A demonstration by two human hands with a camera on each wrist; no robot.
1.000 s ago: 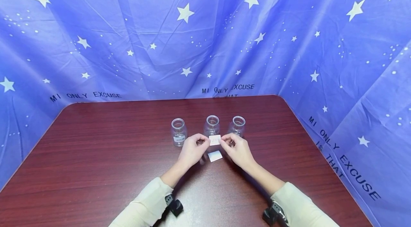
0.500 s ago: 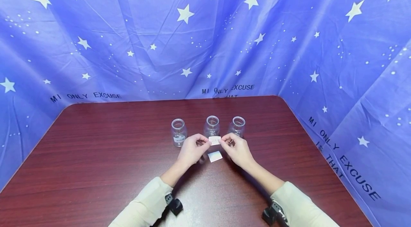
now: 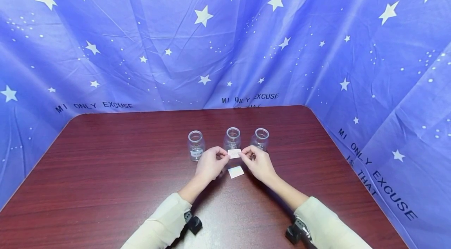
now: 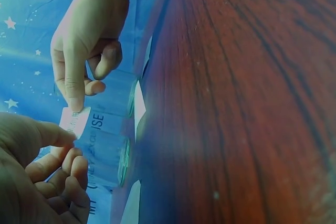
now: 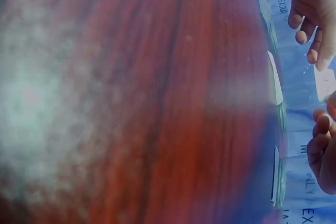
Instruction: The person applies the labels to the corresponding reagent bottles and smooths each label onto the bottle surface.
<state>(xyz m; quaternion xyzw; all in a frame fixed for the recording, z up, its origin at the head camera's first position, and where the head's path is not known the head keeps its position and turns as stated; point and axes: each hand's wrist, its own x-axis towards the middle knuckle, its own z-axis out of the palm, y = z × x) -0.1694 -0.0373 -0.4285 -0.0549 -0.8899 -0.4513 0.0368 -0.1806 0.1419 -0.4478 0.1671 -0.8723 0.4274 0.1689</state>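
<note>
Here, hands [image 3: 210, 163] and label [image 3: 234, 154] partly hide glass jars [image 3: 233, 140].

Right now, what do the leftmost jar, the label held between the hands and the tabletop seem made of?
Leftmost jar: likely clear, glossy glass, from its bright rim and see-through wall; clear plastic remains possible.
Held label: thin, white, probably paper, from its flat sheet and faint lettering; finish unclear.
Tabletop: reddish-brown wood or wood-look laminate, from the streaked grain; pale glare suggests polish.

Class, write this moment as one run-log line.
left hand: pinches white label; right hand: pinches its other end; left jar: labelled; middle jar: behind white label
</note>
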